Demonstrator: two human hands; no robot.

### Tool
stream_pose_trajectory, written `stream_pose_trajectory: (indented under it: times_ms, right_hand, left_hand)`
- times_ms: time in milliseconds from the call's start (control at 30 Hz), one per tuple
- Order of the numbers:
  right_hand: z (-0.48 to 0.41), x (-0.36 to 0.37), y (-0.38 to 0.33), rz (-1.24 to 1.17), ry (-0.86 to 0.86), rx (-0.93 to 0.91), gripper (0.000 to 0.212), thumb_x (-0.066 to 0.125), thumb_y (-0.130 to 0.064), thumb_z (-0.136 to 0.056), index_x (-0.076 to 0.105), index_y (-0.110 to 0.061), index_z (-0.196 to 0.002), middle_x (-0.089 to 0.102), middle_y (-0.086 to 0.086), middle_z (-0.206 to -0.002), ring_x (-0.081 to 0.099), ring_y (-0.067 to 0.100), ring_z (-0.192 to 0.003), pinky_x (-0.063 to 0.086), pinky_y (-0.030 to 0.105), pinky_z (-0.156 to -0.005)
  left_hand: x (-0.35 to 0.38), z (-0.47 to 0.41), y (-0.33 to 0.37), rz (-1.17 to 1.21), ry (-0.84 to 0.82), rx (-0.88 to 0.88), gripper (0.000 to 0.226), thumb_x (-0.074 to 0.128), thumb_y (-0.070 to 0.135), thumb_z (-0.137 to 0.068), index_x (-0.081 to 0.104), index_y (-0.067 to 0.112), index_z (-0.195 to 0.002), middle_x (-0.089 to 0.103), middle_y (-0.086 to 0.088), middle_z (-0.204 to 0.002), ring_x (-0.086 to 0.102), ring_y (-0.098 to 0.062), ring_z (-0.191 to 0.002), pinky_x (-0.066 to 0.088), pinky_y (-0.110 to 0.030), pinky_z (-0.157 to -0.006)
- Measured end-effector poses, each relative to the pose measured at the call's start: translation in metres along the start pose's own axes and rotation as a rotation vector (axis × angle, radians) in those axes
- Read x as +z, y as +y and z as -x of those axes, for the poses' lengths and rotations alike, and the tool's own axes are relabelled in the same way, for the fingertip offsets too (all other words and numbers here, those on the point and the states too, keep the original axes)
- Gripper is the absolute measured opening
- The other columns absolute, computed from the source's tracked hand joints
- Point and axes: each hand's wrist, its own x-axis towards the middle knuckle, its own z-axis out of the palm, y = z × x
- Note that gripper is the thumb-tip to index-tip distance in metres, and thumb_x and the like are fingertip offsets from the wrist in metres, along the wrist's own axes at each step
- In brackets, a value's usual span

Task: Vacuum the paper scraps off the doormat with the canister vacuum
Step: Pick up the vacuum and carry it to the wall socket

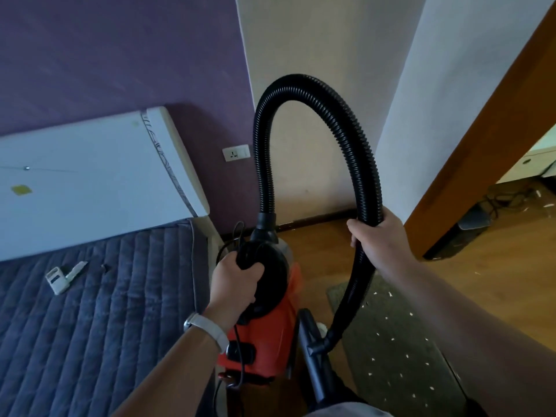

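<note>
Left hand (237,278) grips the canister vacuum (264,335), right hand (379,236) the hose (301,81); I'm setting up. Next, the nozzle (319,346), probably that dark end, goes to the paper scraps (393,338) on the doormat (367,350).

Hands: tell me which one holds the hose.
The right hand. It grips the black hose partway down its loop, while the left hand holds the orange vacuum by its top.

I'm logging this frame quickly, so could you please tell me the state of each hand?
Left hand: closed, gripping the top of the orange canister vacuum.
Right hand: closed, gripping the black hose.
</note>
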Motion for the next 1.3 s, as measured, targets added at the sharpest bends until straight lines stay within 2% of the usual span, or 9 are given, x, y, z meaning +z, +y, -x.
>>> stream_pose_trajectory:
  times_ms: [267, 500, 600, 767, 900, 1067, 1167, 1300]
  right_hand:
    - [-0.135, 0.008, -0.013, -0.090, -0.020, 0.115, 0.013, 0.065, -0.011, -0.085, 0.055, -0.010, -0.077, 0.058, 0.005, -0.065, 0.054, 0.017, -0.058, 0.046, 0.028, -0.055]
    - [-0.204, 0.008, -0.021, -0.172, 0.042, 0.157, 0.012, 0.066, -0.009, -0.085, 0.055, -0.013, -0.082, 0.059, 0.007, -0.066, 0.056, 0.018, -0.060, 0.048, 0.031, -0.060]
    - [-0.228, 0.008, -0.015, -0.217, 0.089, 0.188, 0.013, 0.065, -0.010, -0.085, 0.055, -0.017, -0.088, 0.059, 0.005, -0.065, 0.058, 0.021, -0.063, 0.051, 0.037, -0.066]
    - [-0.257, 0.022, -0.006, -0.226, 0.215, 0.248, 0.014, 0.064, -0.009, -0.086, 0.053, -0.017, -0.087, 0.058, 0.004, -0.064, 0.059, 0.021, -0.063, 0.053, 0.039, -0.066]
    - [-0.274, 0.040, 0.000, -0.199, 0.312, 0.299, 0.017, 0.064, -0.007, -0.085, 0.051, -0.017, -0.084, 0.056, 0.005, -0.064, 0.058, 0.021, -0.062, 0.052, 0.038, -0.064]
    - [-0.302, 0.078, 0.025, -0.140, 0.381, 0.406, 0.016, 0.066, -0.012, -0.085, 0.052, -0.019, -0.085, 0.059, 0.005, -0.067, 0.058, 0.017, -0.060, 0.050, 0.027, -0.056]
    - [-0.320, 0.095, 0.058, -0.153, 0.425, 0.506, 0.012, 0.066, -0.012, -0.083, 0.054, -0.013, -0.086, 0.059, 0.006, -0.068, 0.057, 0.013, -0.055, 0.047, 0.019, -0.049]
    - [-0.347, 0.107, 0.121, -0.236, 0.442, 0.640, 0.014, 0.067, -0.010, -0.083, 0.055, -0.011, -0.090, 0.060, 0.009, -0.071, 0.061, 0.020, -0.062, 0.055, 0.032, -0.060]
  left_hand:
    - [0.034, -0.127, 0.070, -0.088, -0.011, 0.016, 0.007, 0.063, 0.016, -0.084, 0.061, 0.010, -0.086, 0.060, -0.010, -0.061, 0.053, -0.018, -0.042, 0.048, -0.028, -0.042]
    - [0.055, -0.203, 0.114, -0.126, -0.070, 0.052, 0.009, 0.063, 0.016, -0.085, 0.057, 0.009, -0.082, 0.057, -0.007, -0.057, 0.051, -0.016, -0.039, 0.045, -0.028, -0.041]
    - [0.066, -0.238, 0.126, -0.141, -0.103, 0.077, 0.011, 0.064, 0.017, -0.084, 0.059, 0.007, -0.083, 0.057, -0.008, -0.057, 0.052, -0.017, -0.039, 0.046, -0.029, -0.042]
    - [0.087, -0.296, 0.137, -0.186, -0.239, 0.119, 0.006, 0.063, 0.016, -0.084, 0.060, 0.012, -0.084, 0.059, -0.008, -0.060, 0.053, -0.016, -0.039, 0.046, -0.027, -0.042]
    - [0.099, -0.341, 0.139, -0.199, -0.362, 0.149, 0.006, 0.063, 0.014, -0.083, 0.059, 0.009, -0.083, 0.057, -0.005, -0.053, 0.051, -0.016, -0.036, 0.048, -0.029, -0.042]
    - [0.128, -0.406, 0.134, -0.207, -0.467, 0.196, 0.006, 0.063, 0.010, -0.084, 0.058, 0.013, -0.081, 0.056, -0.008, -0.053, 0.049, -0.014, -0.034, 0.042, -0.023, -0.036]
    - [0.160, -0.438, 0.117, -0.252, -0.513, 0.159, 0.007, 0.063, 0.013, -0.081, 0.057, 0.014, -0.078, 0.056, -0.009, -0.055, 0.051, -0.017, -0.037, 0.045, -0.028, -0.038]
    - [0.214, -0.476, 0.079, -0.305, -0.574, 0.152, 0.016, 0.062, 0.026, -0.072, 0.055, 0.013, -0.078, 0.060, -0.013, -0.064, 0.060, -0.031, -0.054, 0.054, -0.049, -0.052]
